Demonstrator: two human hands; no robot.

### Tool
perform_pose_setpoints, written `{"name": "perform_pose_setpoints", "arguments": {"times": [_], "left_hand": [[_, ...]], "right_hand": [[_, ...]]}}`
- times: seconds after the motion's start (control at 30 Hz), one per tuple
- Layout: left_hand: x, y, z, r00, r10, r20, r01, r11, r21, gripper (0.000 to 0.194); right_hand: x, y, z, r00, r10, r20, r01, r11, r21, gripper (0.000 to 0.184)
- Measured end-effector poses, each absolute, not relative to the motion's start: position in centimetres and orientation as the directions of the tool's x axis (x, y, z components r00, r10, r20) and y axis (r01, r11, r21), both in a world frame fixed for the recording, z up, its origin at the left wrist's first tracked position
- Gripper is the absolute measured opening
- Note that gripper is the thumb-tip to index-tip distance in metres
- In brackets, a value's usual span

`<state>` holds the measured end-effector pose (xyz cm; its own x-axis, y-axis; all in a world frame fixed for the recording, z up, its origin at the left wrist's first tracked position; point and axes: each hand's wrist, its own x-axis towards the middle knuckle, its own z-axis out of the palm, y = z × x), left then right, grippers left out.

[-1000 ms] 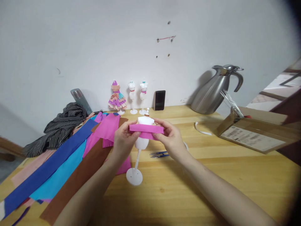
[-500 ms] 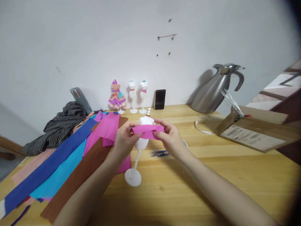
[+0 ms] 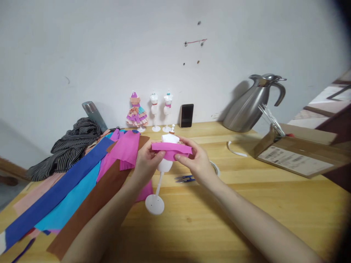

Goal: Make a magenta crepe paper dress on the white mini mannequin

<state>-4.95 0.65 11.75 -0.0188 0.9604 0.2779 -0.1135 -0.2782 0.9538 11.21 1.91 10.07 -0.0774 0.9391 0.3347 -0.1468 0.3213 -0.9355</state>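
A small white mannequin (image 3: 166, 166) on a thin stem and round base leans a little in front of me. Across its chest runs a folded strip of pink crepe paper (image 3: 171, 148). My left hand (image 3: 146, 157) pinches the strip's left end between thumb and fingers. At the other end my right hand (image 3: 196, 155) is closed on the strip, its thumb on the lower front and fingers behind. The mannequin's back is hidden. Blue-handled thread snips (image 3: 185, 178) lie on the table by my right hand. A roll of tape (image 3: 216, 168) shows partly behind that hand.
Coloured crepe paper strips (image 3: 74, 193) cover the table's left side, beside a striped cloth (image 3: 72, 146). Along the wall stand a dressed mannequin (image 3: 136, 113), two plainer ones and a phone (image 3: 187, 115). A steel jug (image 3: 248, 106) and cardboard box (image 3: 296, 157) are right.
Both hands still hold the pink strip. Its top edge is now folded down more evenly and it lies flatter across the chest. The mannequin has shifted very slightly.
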Motion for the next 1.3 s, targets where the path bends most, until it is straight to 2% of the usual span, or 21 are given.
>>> {"name": "perform_pose_setpoints", "arguments": {"times": [0.23, 0.4, 0.53, 0.77, 1.03, 1.3], "left_hand": [[-4.7, 0.1, 12.0, -0.082, 0.936, 0.343, 0.021, -0.342, 0.939, 0.013], [-4.6, 0.0, 12.4, -0.107, 0.948, 0.299, 0.018, -0.299, 0.954, 0.017], [-4.9, 0.2, 12.5, -0.139, 0.953, 0.269, 0.051, -0.265, 0.963, 0.013], [-5.0, -0.3, 13.3, 0.003, 0.996, 0.084, -0.121, -0.083, 0.989, 0.021], [-5.1, -0.1, 12.8, 0.035, 0.988, 0.151, -0.029, -0.15, 0.988, 0.024], [-4.8, 0.7, 12.0, 0.124, 0.973, 0.192, -0.108, -0.179, 0.978, 0.029]], "right_hand": [[10.8, 1.9, 9.7, -0.037, 0.958, 0.284, -0.21, 0.27, -0.94, 0.058], [10.8, 2.2, 9.6, -0.051, 0.967, 0.248, -0.259, 0.227, -0.939, 0.056], [10.7, 2.3, 9.5, -0.046, 0.967, 0.251, -0.262, 0.231, -0.937, 0.055], [10.8, 2.2, 9.2, -0.06, 0.966, 0.253, -0.234, 0.233, -0.944, 0.053], [10.7, 2.2, 9.3, -0.072, 0.97, 0.233, -0.281, 0.205, -0.938, 0.052], [11.3, 2.5, 10.1, -0.018, 0.973, 0.231, -0.293, 0.215, -0.932, 0.053]]}}
